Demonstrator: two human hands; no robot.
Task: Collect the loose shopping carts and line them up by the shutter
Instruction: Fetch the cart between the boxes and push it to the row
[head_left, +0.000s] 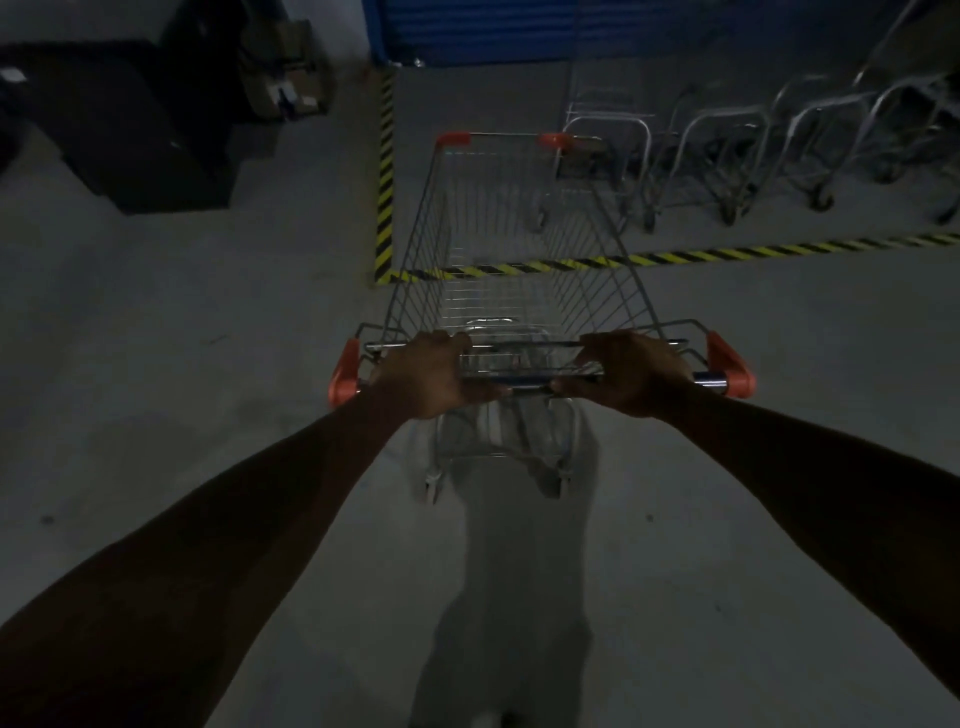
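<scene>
So, one head view. The silver wire shopping cart with orange plastic corner caps (519, 244) sits straight ahead of the person. Its nose is over the yellow-black hazard tape (727, 254) and inside the marked bay. The blue roller shutter (493, 31) closes the far end of that bay.

A row of bare metal carts (727, 150) is parked to the right, the nearest just beside the pushed cart's front right corner. It reads as aimed at the free slot on the left end of that row. That would explain the heading: parallel to the side tape strip, square to the shutter.

Grip: left hand (431, 374) and right hand (631, 374) are both wrapped round the chrome handle bar (524, 387), fingers curled over the top, thumbs underneath. The hands sit apart, either side of centre. My guess is that's for steering, not just push. Both arms run out nearly straight with the cart well in front of the body.

A black cabinet (119, 124) and cardboard boxes (291, 78) stand off to the left, outside the tape. Light is dim and the wheels are blurred.
</scene>
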